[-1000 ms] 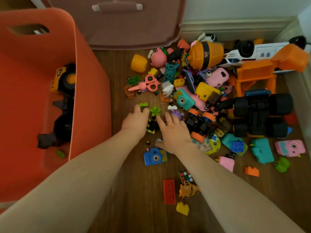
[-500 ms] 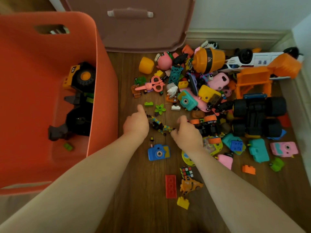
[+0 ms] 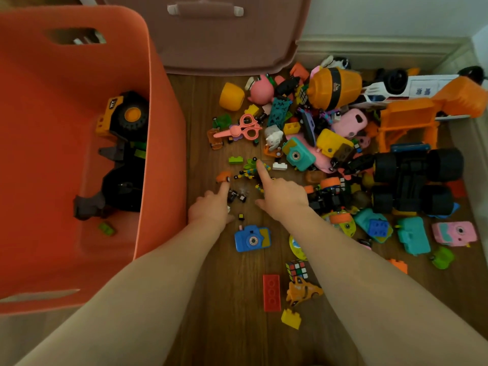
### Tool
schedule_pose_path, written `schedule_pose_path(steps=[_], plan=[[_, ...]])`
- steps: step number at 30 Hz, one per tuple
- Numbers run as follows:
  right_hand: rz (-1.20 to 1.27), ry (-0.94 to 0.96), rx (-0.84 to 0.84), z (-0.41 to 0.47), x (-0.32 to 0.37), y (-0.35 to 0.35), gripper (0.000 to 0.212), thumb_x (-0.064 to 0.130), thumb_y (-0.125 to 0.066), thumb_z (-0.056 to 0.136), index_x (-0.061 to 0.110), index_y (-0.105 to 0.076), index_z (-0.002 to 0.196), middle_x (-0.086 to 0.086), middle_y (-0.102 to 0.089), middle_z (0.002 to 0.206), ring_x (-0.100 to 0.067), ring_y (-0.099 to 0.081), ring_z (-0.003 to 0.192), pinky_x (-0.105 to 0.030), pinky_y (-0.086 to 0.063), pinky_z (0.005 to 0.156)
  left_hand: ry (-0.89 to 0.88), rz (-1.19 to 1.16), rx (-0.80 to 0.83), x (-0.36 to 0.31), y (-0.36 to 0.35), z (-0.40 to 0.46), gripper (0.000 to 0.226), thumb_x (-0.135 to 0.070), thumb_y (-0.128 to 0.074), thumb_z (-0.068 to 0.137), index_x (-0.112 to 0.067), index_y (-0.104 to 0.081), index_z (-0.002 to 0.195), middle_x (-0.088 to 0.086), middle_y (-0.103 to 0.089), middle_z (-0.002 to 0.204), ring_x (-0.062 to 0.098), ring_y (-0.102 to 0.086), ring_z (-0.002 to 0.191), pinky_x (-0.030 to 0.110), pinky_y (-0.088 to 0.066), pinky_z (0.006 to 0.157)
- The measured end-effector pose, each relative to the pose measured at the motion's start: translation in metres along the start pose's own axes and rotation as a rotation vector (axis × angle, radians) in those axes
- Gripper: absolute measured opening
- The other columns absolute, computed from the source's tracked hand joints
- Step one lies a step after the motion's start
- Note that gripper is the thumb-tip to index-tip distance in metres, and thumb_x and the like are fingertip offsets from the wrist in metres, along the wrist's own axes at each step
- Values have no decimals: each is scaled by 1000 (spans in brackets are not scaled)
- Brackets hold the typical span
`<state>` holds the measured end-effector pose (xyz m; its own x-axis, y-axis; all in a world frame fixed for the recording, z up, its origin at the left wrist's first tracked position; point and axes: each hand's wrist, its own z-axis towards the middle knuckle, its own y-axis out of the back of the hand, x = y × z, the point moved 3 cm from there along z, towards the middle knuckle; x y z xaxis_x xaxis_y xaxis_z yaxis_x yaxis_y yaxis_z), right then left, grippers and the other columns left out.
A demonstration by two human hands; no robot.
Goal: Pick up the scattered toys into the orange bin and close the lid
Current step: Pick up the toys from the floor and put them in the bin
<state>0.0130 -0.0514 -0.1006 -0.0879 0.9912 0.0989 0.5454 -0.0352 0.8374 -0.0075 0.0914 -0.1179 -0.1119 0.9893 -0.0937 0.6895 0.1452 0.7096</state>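
Forearms reach forward from bottom edge over wood floor (image 3: 227, 326). Red brick (image 3: 271, 292) and blue toy camera (image 3: 252, 238) lie near, untouched. Left hand (image 3: 211, 207) and right hand (image 3: 284, 198) set apart, both mostly curled with index finger out; hold nothing that shows. Half second ago both were fists over same small-parts cluster; now fingertips poke orange piece (image 3: 223, 177) and green flower piece (image 3: 250, 165). Judgement: sorting small bits, no grasp yet. Orange bin (image 3: 163, 154) at left holds yellow truck (image 3: 124, 114) and little else; most toys remain scattered. Lid (image 3: 224, 43) leans beyond, off bin.
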Motion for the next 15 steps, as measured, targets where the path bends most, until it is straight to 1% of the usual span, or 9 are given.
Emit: schedule_pose_path(steps=[2,4,6,8,10,12,14,15], plan=[[-85,3,-73,1,-6,0,67,28,-46,96,23,-6,149,-12,-65,109,-35,-64,95,-34,-39,61,-12,-2,-16,1,-2,3,66,-36,-58,89,-24,-21,142,18,-45,128,37,-50,114,42,-45,84],[-167,0,-97,-1,-13,-3,54,21,-42,97,16,-18,145,-10,-66,107,-33,-65,94,-32,-37,59,-42,35,-40,-1,-2,5,51,-35,-50,94,-19,-29,138,18,-45,127,37,-51,112,41,-46,81],[-148,-29,-68,-2,-18,-7,46,22,-41,97,10,-27,138,-10,-66,109,-34,-64,97,-32,-38,61,-76,77,-50,-4,-2,6,44,-33,-42,97,-18,-31,137,18,-46,125,37,-53,108,39,-45,76],[-31,-81,-58,-6,-22,-5,38,27,-44,95,8,-35,127,-12,-65,111,-36,-63,100,-34,-38,65,-92,62,-52,-8,-1,5,40,-30,-37,99,-15,-34,135,19,-48,121,36,-55,105,37,-43,71],[165,-136,-85,-13,-27,-1,37,29,-47,93,8,-37,123,-14,-63,108,-37,-61,99,-35,-39,65,-92,-49,-66,-13,4,-1,36,-31,-36,98,-13,-40,129,18,-53,115,35,-56,100,35,-41,68],[487,-196,-104,-20,-32,3,40,28,-49,91,10,-39,126,-12,-63,98,-31,-62,87,-32,-40,61,-91,-264,-102,-24,15,-9,30,-31,-36,97,-11,-47,117,16,-59,105,32,-57,92,34,-41,67],[890,-239,-132,-31,-31,13,29,22,-51,90,15,-46,118,-3,-58,80,-18,-55,69,-28,-38,56,-110,-533,-122,-43,35,-22,25,-28,-35,97,-10,-52,104,13,-60,95,30,-57,88,34,-42,70],[1075,-267,-136,-37,-29,21,20,19,-51,90,16,-51,109,-1,-54,75,-15,-50,66,-27,-36,55,-129,-675,-126,-53,47,-29,24,-26,-35,97,-9,-53,96,11,-58,89,30,-56,87,34,-41,70]])
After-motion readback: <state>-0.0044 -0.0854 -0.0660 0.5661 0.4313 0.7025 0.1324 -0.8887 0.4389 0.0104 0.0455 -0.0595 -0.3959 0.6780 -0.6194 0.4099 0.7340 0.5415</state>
